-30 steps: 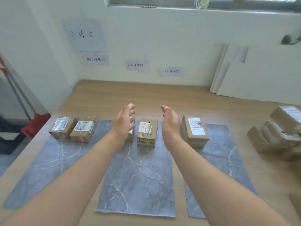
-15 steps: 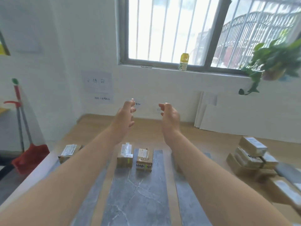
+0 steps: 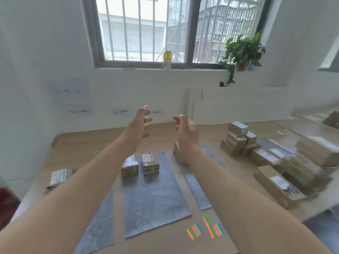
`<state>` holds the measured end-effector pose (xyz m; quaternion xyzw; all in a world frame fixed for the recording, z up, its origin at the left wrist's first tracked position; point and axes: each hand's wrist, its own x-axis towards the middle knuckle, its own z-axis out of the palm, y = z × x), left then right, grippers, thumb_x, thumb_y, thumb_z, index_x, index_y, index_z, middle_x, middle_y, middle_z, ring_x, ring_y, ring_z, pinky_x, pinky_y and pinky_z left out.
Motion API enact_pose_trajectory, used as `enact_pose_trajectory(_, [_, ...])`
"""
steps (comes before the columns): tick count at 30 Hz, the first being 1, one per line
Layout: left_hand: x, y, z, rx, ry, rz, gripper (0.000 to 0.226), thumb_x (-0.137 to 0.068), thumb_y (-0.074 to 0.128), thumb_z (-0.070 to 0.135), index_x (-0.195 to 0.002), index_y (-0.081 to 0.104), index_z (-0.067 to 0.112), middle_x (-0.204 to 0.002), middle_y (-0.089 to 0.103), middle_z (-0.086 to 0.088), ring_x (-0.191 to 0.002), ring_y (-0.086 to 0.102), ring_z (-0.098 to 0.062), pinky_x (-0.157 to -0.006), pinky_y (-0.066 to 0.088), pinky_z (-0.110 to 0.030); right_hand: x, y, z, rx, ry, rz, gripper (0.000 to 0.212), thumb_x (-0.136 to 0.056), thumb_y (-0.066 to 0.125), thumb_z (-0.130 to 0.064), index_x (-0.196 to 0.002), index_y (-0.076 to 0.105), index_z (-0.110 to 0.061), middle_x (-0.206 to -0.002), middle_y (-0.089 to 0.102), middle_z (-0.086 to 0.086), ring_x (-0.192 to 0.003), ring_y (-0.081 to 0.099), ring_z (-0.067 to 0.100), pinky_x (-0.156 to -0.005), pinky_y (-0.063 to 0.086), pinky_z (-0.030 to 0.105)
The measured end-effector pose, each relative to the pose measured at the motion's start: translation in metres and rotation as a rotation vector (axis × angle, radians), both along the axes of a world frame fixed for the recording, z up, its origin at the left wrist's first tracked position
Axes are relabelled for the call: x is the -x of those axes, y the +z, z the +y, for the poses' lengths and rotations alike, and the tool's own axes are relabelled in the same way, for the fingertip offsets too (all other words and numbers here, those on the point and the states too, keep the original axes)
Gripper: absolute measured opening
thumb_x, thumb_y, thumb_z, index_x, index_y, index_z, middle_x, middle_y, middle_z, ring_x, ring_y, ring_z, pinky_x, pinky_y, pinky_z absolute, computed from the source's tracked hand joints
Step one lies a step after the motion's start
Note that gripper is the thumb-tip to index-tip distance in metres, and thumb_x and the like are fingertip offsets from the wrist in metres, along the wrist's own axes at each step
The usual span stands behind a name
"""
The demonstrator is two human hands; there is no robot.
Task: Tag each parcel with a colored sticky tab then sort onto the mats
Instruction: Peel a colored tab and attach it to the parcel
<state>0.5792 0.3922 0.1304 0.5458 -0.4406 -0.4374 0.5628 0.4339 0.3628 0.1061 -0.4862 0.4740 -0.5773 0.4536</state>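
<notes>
Grey marbled rectangular mat (image 3: 152, 198) bears a brown cardboard parcel (image 3: 150, 164), while above hover the empty left hand (image 3: 138, 125) and right hand (image 3: 187, 131), fingers loosely curled.

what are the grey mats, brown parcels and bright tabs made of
The grey marbled mats look like thin flat sheet, perhaps vinyl, printed with white stone veins, matte. The brown box parcels look like matte cardboard, with white paper labels stuck on. The neon sticky tabs look like thin strips, film or paper; the view cannot settle which.
</notes>
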Motion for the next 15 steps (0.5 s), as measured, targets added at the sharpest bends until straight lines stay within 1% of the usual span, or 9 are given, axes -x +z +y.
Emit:
enact_pose_trajectory(2, [0.018,-0.003,0.000,-0.012,-0.054,0.020,0.042,-0.103,0.033,0.051,-0.132,0.052,0.027,-0.137,0.053,-0.006,-0.131,0.045,-0.025,-0.112,0.039,-0.046,0.022,0.002,0.008,-0.007,-0.043,0.018,0.034,-0.102,0.044,-0.031,-0.113,0.073,-0.018,-0.094,0.066,-0.012,-0.087,0.059,0.011,-0.066,0.043,0.020])
enact_pose_trajectory(4, [0.039,-0.003,0.000,-0.027,-0.100,0.031,0.043,-0.103,0.034,0.050,-0.134,0.052,0.025,-0.138,0.053,-0.007,-0.131,0.045,-0.026,-0.112,0.040,-0.045,0.046,0.004,0.014,0.000,-0.093,0.009,0.034,-0.103,0.043,-0.030,-0.111,0.074,-0.017,-0.090,0.067,-0.004,-0.084,0.057,0.013,-0.062,0.044,0.017])
enact_pose_trajectory(6, [0.061,-0.004,-0.001,-0.037,-0.145,0.029,0.043,-0.103,0.035,0.050,-0.133,0.053,0.025,-0.138,0.053,-0.008,-0.131,0.045,-0.027,-0.111,0.040,-0.045,0.068,0.006,0.019,0.006,-0.138,0.002,0.033,-0.102,0.044,-0.030,-0.105,0.075,-0.019,-0.102,0.069,0.014,-0.083,0.054,0.014,-0.063,0.043,0.018])
enact_pose_trajectory(7, [0.072,-0.004,-0.002,-0.042,-0.166,0.026,0.041,-0.102,0.036,0.050,-0.130,0.054,0.026,-0.137,0.054,-0.008,-0.130,0.046,-0.027,-0.110,0.041,-0.045,0.078,0.006,0.022,0.001,-0.158,0.001,0.032,-0.102,0.044,-0.030,-0.102,0.074,-0.020,-0.107,0.068,0.018,-0.081,0.053,0.013,-0.063,0.042,0.018])
enact_pose_trajectory(8, [0.083,-0.004,-0.002,-0.046,-0.186,0.024,0.040,-0.102,0.036,0.051,-0.128,0.055,0.026,-0.136,0.055,-0.007,-0.129,0.047,-0.027,-0.109,0.042,-0.045,0.089,0.005,0.024,-0.004,-0.176,-0.001,0.032,-0.102,0.044,-0.029,-0.102,0.075,-0.020,-0.107,0.068,0.021,-0.079,0.052,0.012,-0.062,0.041,0.018])
enact_pose_trajectory(10, [0.107,-0.006,-0.002,-0.044,-0.228,0.018,0.039,-0.102,0.037,0.051,-0.126,0.056,0.027,-0.134,0.056,-0.006,-0.127,0.048,-0.027,-0.107,0.043,-0.043,0.113,0.001,0.028,-0.002,-0.210,-0.012,0.033,-0.102,0.044,-0.029,-0.102,0.075,-0.019,-0.102,0.069,0.020,-0.079,0.053,0.011,-0.065,0.042,0.019])
enact_pose_trajectory(12, [0.131,-0.008,-0.003,-0.046,-0.257,0.017,0.039,-0.102,0.037,0.051,-0.126,0.056,0.026,-0.132,0.057,-0.006,-0.126,0.049,-0.026,-0.106,0.043,-0.043,0.136,-0.002,0.032,0.000,-0.243,-0.021,0.033,-0.102,0.045,-0.030,-0.101,0.075,-0.019,-0.095,0.071,0.008,-0.088,0.059,0.014,-0.073,0.045,0.022])
enact_pose_trajectory(13, [0.144,-0.010,-0.004,-0.054,-0.271,0.024,0.040,-0.102,0.038,0.051,-0.127,0.056,0.025,-0.131,0.058,-0.005,-0.126,0.049,-0.026,-0.107,0.043,-0.044,0.149,-0.005,0.033,-0.009,-0.260,-0.017,0.032,-0.102,0.045,-0.030,-0.102,0.075,-0.019,-0.096,0.072,0.001,-0.094,0.063,0.017,-0.078,0.047,0.025])
enact_pose_trajectory(15, [0.173,-0.013,-0.006,-0.074,-0.310,0.024,0.042,-0.102,0.038,0.050,-0.129,0.056,0.023,-0.127,0.058,-0.004,-0.125,0.049,-0.026,-0.108,0.043,-0.044,0.176,-0.013,0.035,-0.032,-0.286,-0.007,0.032,-0.101,0.046,-0.032,-0.100,0.076,-0.022,-0.106,0.073,0.004,-0.103,0.066,0.024,-0.083,0.048,0.028])
